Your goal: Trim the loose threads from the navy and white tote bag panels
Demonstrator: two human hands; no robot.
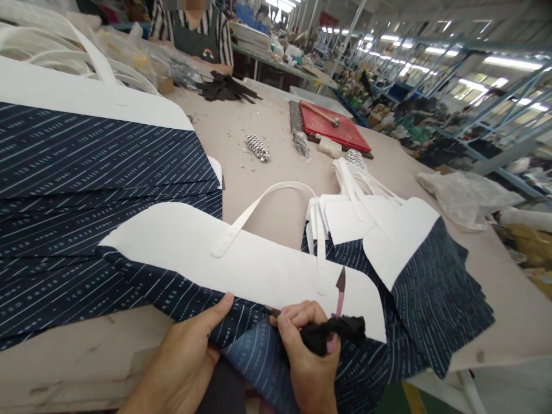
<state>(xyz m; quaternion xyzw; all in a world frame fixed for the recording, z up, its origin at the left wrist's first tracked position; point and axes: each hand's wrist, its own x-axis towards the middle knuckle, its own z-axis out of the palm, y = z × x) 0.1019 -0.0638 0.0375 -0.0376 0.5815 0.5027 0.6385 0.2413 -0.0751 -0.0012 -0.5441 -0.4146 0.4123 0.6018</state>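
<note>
A navy striped fabric panel (241, 325) with a white upper section (267, 264) and a white strap handle (259, 201) lies across the table's near edge. My left hand (190, 351) pinches its lower navy part, thumb on top and fingers underneath. Close to the seam between white and navy, my right hand (306, 351) is closed round a pointed tool (340, 296) with a pink shaft, a dark tip and black wrapping. Another small dark tip (271, 310) pokes out by the right fingertips at the seam. The tool's exact kind is unclear.
Similar panels are stacked at left (107, 149) and right (422, 276). Farther back lie a red board (336, 129) with a hammer (321, 113), small metal pieces (257, 148), dark strips (226, 87) and a plastic bag (470, 192). A person in a striped top (192, 40) sits opposite.
</note>
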